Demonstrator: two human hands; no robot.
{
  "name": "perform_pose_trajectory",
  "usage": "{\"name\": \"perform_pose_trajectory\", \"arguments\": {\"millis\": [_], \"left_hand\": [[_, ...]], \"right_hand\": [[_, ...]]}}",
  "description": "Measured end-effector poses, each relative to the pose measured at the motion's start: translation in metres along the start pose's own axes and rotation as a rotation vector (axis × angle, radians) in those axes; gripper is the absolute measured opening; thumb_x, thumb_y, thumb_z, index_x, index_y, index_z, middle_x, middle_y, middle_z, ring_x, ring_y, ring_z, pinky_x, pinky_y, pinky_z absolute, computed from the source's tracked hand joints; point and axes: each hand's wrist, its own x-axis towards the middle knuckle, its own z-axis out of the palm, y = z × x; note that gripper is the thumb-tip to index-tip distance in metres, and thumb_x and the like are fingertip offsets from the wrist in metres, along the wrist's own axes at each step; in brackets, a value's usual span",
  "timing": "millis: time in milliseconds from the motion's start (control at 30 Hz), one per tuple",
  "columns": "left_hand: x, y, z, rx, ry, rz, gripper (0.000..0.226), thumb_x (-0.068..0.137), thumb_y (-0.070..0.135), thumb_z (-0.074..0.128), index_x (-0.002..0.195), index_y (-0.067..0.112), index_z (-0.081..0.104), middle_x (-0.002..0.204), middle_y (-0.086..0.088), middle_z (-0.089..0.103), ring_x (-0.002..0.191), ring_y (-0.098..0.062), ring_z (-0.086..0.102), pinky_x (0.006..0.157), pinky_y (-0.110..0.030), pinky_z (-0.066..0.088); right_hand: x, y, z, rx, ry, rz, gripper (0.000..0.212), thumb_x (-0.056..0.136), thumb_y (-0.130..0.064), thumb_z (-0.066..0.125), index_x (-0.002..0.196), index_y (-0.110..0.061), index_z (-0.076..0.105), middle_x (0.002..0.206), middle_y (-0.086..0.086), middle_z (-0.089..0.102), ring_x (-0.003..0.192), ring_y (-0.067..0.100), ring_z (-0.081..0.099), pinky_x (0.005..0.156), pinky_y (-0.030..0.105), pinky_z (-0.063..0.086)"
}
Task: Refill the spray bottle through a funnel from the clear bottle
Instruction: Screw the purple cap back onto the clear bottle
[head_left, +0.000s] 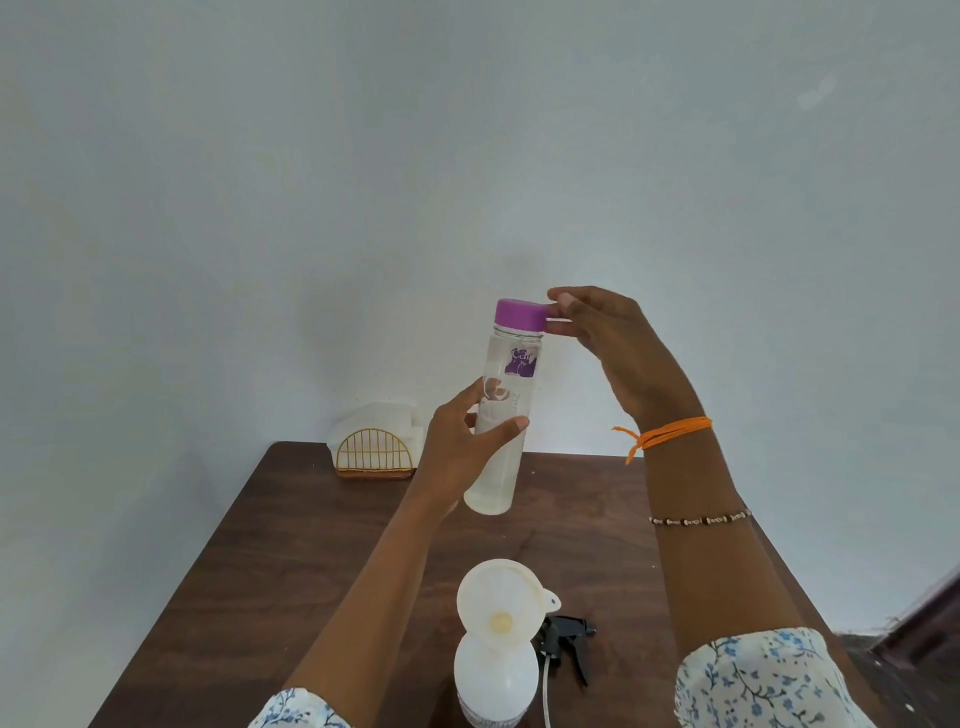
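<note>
The clear bottle (501, 415), a slim plastic cylinder full of clear liquid, is held upright above the brown wood-grain worktop (291, 561). The left hand (460, 452) wraps its middle, fingers curled around it. The right hand (608, 343) pinches the purple cap (521, 315) between fingertips. Nearer, a white funnel (501, 603) sits in the translucent spray bottle (496, 675), empty as far as shows; its black trigger head (566, 642) lies just beside.

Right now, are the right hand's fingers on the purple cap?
Touching. The head view shows the right hand with its fingers pressed against the side of the purple cap, no gap visible.
</note>
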Motion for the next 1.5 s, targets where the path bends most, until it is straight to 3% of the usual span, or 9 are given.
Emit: {"name": "perform_pose_trajectory", "arguments": {"millis": [100,267,400,567,767,967,1167,1367,1500], "left_hand": [[0.001,0.001,0.000,-0.024,0.005,-0.001,0.043,0.081,0.033,0.068,0.117,0.039,0.046,0.124,0.007,0.057,0.100,-0.011,0.055,0.081,-0.029,0.048],[0.002,0.004,0.003,-0.039,0.004,0.025,0.045,0.080,0.034,0.069,0.119,0.038,0.047,0.118,0.013,0.055,0.101,-0.010,0.056,0.083,-0.028,0.048],[0.004,0.006,0.002,-0.035,0.020,0.047,0.044,0.079,0.034,0.070,0.118,0.038,0.049,0.118,0.013,0.057,0.100,-0.011,0.058,0.087,-0.032,0.050],[0.005,0.007,0.000,-0.012,0.044,0.057,0.044,0.079,0.033,0.070,0.118,0.036,0.049,0.128,0.006,0.056,0.104,-0.013,0.056,0.090,-0.036,0.049],[0.004,0.012,0.003,0.049,0.067,0.113,0.049,0.079,0.034,0.070,0.124,0.026,0.051,0.126,0.009,0.055,0.101,-0.008,0.054,0.086,-0.027,0.047],[0.005,0.015,0.001,0.036,0.112,0.119,0.053,0.080,0.031,0.070,0.128,0.024,0.049,0.129,0.005,0.056,0.101,-0.008,0.052,0.085,-0.025,0.044],[0.002,0.017,0.004,0.061,0.092,0.122,0.053,0.080,0.032,0.070,0.127,0.026,0.048,0.130,0.006,0.054,0.101,-0.006,0.051,0.085,-0.023,0.043],[0.005,0.016,-0.003,0.051,0.122,0.110,0.053,0.080,0.033,0.069,0.128,0.025,0.048,0.130,0.005,0.055,0.102,-0.008,0.052,0.084,-0.026,0.045],[0.002,0.018,-0.002,0.054,0.101,0.121,0.051,0.080,0.032,0.068,0.126,0.029,0.047,0.122,0.013,0.052,0.101,-0.006,0.051,0.085,-0.026,0.044]], "right_hand": [[0.002,0.001,-0.001,0.019,0.035,-0.003,0.026,0.096,-0.022,0.047,0.117,-0.010,0.057,0.102,0.002,0.064,0.097,0.015,0.058,0.094,0.031,0.044],[0.001,0.006,0.007,0.073,-0.064,0.022,0.031,0.096,-0.023,0.047,0.126,-0.015,0.051,0.126,0.004,0.057,0.119,0.017,0.051,0.100,0.027,0.038],[-0.002,0.002,0.009,0.114,-0.039,-0.009,0.024,0.096,-0.018,0.047,0.117,-0.013,0.057,0.115,0.002,0.062,0.110,0.016,0.057,0.086,0.019,0.043],[-0.003,-0.002,0.005,0.140,0.095,-0.033,0.019,0.095,-0.015,0.048,0.108,-0.011,0.061,0.087,0.000,0.060,0.086,0.013,0.055,0.091,0.032,0.046],[-0.008,-0.004,0.009,0.153,0.037,-0.056,0.024,0.099,-0.018,0.040,0.111,-0.015,0.061,0.110,0.004,0.065,0.106,0.017,0.060,0.094,0.023,0.045],[-0.011,-0.012,0.006,0.073,0.208,-0.113,0.022,0.096,-0.012,0.044,0.096,-0.009,0.066,0.083,0.005,0.068,0.078,0.011,0.064,0.071,0.012,0.050],[-0.010,-0.014,0.013,0.053,0.083,-0.068,0.032,0.098,-0.017,0.043,0.126,-0.009,0.055,0.126,0.007,0.058,0.116,0.018,0.054,0.100,0.029,0.042],[-0.013,-0.016,0.006,0.158,0.187,-0.094,0.022,0.096,-0.014,0.044,0.105,-0.010,0.064,0.087,0.003,0.068,0.092,0.017,0.063,0.089,0.029,0.047],[-0.007,-0.014,0.009,0.128,0.125,-0.053,0.030,0.098,-0.019,0.043,0.124,-0.009,0.054,0.119,0.006,0.061,0.113,0.019,0.055,0.095,0.027,0.044]]}}
